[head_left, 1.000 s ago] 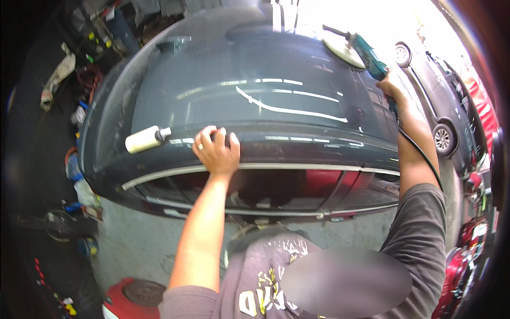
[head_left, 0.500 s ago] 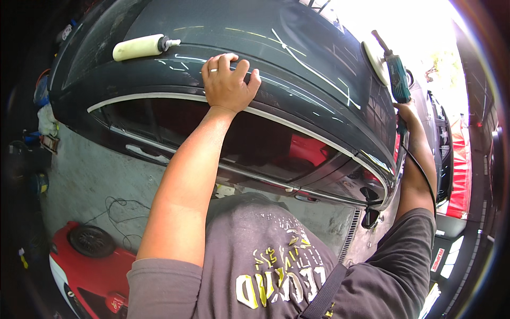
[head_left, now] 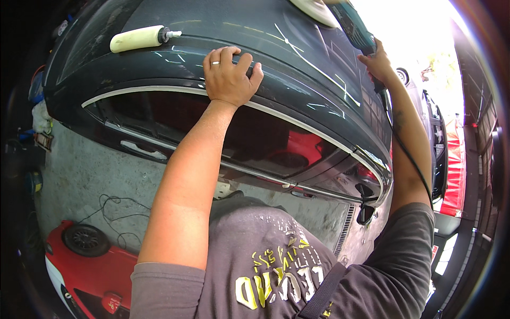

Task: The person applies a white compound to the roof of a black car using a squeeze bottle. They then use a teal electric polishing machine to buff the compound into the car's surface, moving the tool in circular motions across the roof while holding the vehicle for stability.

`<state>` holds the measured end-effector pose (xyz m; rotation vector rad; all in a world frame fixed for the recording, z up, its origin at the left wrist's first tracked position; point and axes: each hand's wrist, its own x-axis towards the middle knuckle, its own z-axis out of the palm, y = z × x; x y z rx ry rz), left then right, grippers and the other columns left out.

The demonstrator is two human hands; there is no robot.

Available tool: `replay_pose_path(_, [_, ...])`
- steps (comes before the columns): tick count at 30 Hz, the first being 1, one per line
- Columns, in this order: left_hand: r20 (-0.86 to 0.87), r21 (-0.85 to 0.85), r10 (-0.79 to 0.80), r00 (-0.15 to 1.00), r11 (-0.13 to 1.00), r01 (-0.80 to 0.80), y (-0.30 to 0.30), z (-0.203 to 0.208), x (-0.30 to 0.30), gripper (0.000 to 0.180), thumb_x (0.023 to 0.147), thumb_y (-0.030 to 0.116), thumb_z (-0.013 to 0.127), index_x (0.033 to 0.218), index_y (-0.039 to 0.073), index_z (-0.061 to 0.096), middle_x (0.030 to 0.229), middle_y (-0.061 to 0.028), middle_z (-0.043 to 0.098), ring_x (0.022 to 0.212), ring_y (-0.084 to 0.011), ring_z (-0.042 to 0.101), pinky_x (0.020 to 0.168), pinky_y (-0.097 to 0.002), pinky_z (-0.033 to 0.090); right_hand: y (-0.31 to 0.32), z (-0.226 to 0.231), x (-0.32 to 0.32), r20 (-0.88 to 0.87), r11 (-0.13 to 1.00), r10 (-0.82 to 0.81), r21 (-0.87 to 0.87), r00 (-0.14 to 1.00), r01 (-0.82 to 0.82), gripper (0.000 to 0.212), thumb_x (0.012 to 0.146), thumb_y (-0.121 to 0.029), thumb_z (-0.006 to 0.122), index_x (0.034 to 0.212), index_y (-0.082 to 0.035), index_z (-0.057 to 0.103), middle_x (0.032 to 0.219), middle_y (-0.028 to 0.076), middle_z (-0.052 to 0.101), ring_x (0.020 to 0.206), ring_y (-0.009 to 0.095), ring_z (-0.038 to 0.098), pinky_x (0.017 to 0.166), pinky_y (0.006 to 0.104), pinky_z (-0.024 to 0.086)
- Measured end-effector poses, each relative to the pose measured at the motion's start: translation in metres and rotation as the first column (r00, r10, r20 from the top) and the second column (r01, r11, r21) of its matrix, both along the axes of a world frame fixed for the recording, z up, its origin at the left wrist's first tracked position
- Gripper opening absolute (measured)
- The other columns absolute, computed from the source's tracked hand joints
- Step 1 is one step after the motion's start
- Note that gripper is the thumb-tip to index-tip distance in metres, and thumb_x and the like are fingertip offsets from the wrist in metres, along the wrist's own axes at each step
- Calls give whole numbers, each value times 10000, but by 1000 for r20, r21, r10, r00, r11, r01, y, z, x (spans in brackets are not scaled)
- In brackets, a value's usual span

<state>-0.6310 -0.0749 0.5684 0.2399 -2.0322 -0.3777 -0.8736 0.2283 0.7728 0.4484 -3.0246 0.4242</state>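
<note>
My left hand (head_left: 229, 77), a ring on one finger, leans on the edge of a dark car roof (head_left: 212, 33) with its fingers apart and holding nothing. Farther out on the right, my right hand (head_left: 380, 63) grips the rear of a teal polisher (head_left: 353, 27). The polisher's pale round pad (head_left: 317, 10) is at the roof's far side, partly cut off by the upper picture edge; whether it touches the paint I cannot tell. A pale yellow squeeze bottle (head_left: 136, 40) with a black cap lies on its side on the roof, left of my left hand.
The polisher's black cord (head_left: 411, 151) runs along my right forearm. Below the roof are the car's dark side windows (head_left: 255, 135) and a side mirror (head_left: 365, 214). A red toy-like car (head_left: 95, 266) and a loose thin cable (head_left: 109, 212) are on the grey floor at lower left.
My right hand has carried the polisher up and to the left, from the roof's right end toward its far side. My left hand stays at nearly the same spot.
</note>
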Motion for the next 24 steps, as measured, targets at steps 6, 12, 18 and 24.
replay_pose_path(6, [2,14,-11,1000,1000,11,4,-2,-3,214,904,390,768,913,180,731,1151,-74,657,1172,-317,623,1074,-536,457,35,-4,14,-42,998,-36,45,998,38,980,954,-234,845,1719,-101,247,794,90,660,575,192,643,488,381,530])
replay_pose_path(12, [5,20,-22,1000,1000,22,9,1,-4,208,918,380,748,916,176,704,1146,-81,657,1167,-310,622,1081,-536,456,177,-8,30,-60,955,-280,87,958,285,949,934,-212,859,1683,-96,288,797,73,671,610,184,654,531,383,556])
replay_pose_path(18, [27,12,-4,1000,1000,4,4,-1,-2,217,912,382,762,949,176,705,1166,-57,629,1172,-303,600,1036,-521,452,237,-6,61,89,873,-486,4,869,487,983,900,-175,867,1688,-120,280,840,81,687,625,199,668,546,404,571])
replay_pose_path(24, [25,14,-5,1000,1000,5,1,0,-2,215,907,375,762,942,170,705,1164,-59,630,1183,-303,597,1042,-523,451,242,-4,58,136,854,-514,-12,847,520,1038,911,-152,840,1728,-132,201,812,85,672,592,201,660,501,396,559])
